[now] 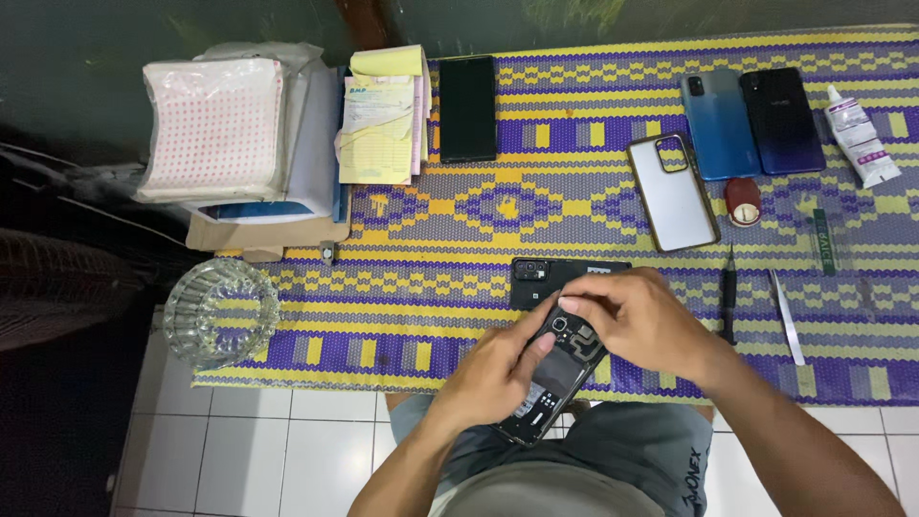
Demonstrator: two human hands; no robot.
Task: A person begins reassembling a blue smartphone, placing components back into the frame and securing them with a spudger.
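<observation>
Left hand [493,373] gripped the opened phone [555,378] over the lap at the mat's [574,172] near edge; right hand [637,321] pinched fingertips on its exposed top, black back cover [565,273] just behind

Two hands at work, left hand [493,373] and right hand [637,321], closed around one opened phone [555,373]. Just beyond the fingertips, one black back cover [536,273]. Farther out from the fingers: three whole phones, one black [467,107], one blue [719,123], one dark purple [781,120]. One clear phone case [673,191]. One glue tube [862,136]. One glass ashtray [220,311], well off the left fingers. One screwdriver [728,292] beside the right wrist.
</observation>
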